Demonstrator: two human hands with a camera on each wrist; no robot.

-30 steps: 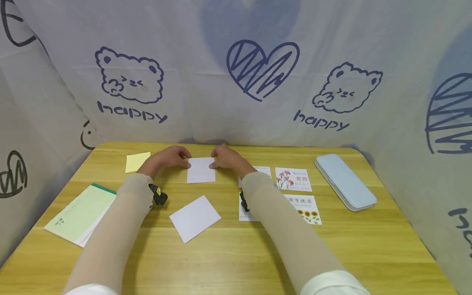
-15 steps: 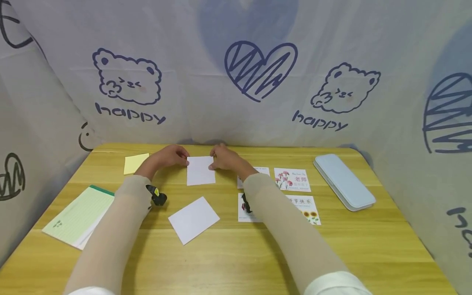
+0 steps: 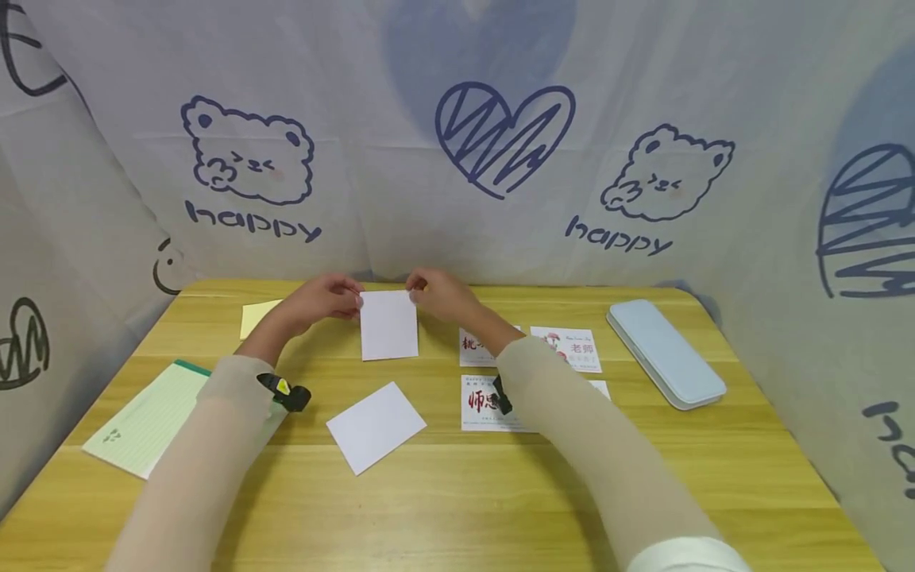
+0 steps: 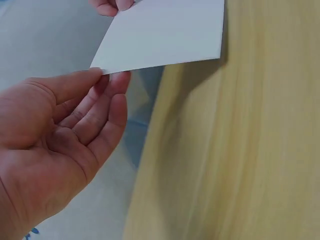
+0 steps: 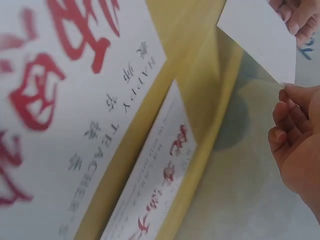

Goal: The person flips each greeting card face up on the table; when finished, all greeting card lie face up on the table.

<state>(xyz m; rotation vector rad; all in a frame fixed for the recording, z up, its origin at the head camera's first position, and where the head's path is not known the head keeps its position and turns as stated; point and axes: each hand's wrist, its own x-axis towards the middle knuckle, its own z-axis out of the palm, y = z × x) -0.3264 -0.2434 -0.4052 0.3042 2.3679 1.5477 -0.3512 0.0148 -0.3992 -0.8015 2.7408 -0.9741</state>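
Observation:
A blank white card (image 3: 388, 327) is held between both hands near the far edge of the table, its far edge lifted and its near edge lower. At its far left corner my left hand (image 3: 319, 302) pinches it between thumb and fingertip. My right hand (image 3: 446, 298) pinches the far right corner the same way. In the left wrist view, the card (image 4: 170, 35) stands clear above the wood, and its shadow falls beneath. A second blank white card (image 3: 376, 427) lies slanted on the table closer to me.
Printed cards (image 3: 561, 347) lie in two rows on the right, partly covered by the right sleeve. Farther right is a light blue case (image 3: 666, 353). On the left lie a green-edged notepad (image 3: 153, 417) and yellow sticky notes (image 3: 256, 318). A printed cloth (image 3: 379, 159) hangs behind.
The far edge of the held card has risen from the table, and both hands have shifted from its sides to its far corners. The forearms have spread slightly apart.

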